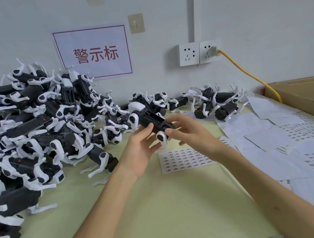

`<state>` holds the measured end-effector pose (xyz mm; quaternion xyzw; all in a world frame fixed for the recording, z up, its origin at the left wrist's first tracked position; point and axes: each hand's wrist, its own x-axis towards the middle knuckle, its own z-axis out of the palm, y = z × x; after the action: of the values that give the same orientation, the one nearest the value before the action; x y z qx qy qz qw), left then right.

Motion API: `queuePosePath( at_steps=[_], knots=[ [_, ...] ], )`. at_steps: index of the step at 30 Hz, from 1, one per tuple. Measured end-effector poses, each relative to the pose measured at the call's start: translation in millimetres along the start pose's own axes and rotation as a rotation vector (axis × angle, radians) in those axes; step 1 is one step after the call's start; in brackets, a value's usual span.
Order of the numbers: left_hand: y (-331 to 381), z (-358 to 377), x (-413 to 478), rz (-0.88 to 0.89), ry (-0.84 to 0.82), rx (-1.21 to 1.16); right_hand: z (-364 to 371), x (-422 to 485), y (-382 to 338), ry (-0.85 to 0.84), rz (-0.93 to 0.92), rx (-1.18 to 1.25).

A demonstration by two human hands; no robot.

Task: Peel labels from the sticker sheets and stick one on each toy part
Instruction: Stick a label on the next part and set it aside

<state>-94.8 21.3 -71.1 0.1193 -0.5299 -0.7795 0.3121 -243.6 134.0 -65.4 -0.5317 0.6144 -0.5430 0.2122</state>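
Note:
A black-and-white toy part (148,121), a robot-dog body with white legs, is held above the middle of the green table. My left hand (140,150) cups it from below, thumb against its black side. My right hand (188,132) grips its right end, thumb pressed on the black body. Whether a label sits under that thumb is hidden. A sticker sheet (179,160) with rows of small printed labels lies flat just below my hands.
A big heap of toy parts (31,134) fills the left side. Several more toy parts (215,101) lie at the back right. Loose sticker sheets (303,140) cover the right. A cardboard box (307,90) and a yellow cable (249,75) stand at far right.

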Motion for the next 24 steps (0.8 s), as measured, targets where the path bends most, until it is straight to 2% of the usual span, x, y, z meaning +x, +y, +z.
queuePosePath(
  at_steps=[6, 9, 11, 14, 16, 21, 24],
  knots=[
    [0, 1, 0, 0.004, -0.009, -0.039, -1, 1, 4, 0.054, -0.043, 0.018],
    [0, 0, 3, 0.033, 0.051, -0.119, -4, 5, 9, 0.101, -0.025, -0.032],
    [0, -3, 7, 0.045, 0.122, -0.133, -8, 5, 15, 0.085, 0.017, -0.203],
    [-1, -10, 10, 0.040, 0.233, -0.076, -8, 3, 25, -0.138, 0.116, -0.698],
    [-1, -11, 10, 0.027, 0.301, -0.016, -4, 3, 28, -0.232, 0.169, -0.871],
    [-6, -11, 10, 0.023, 0.453, 0.190, -8, 5, 25, -0.238, 0.180, -0.763],
    [-7, -10, 11, 0.032, 0.475, 0.247, -6, 4, 23, -0.165, 0.137, -0.640]
  ],
)
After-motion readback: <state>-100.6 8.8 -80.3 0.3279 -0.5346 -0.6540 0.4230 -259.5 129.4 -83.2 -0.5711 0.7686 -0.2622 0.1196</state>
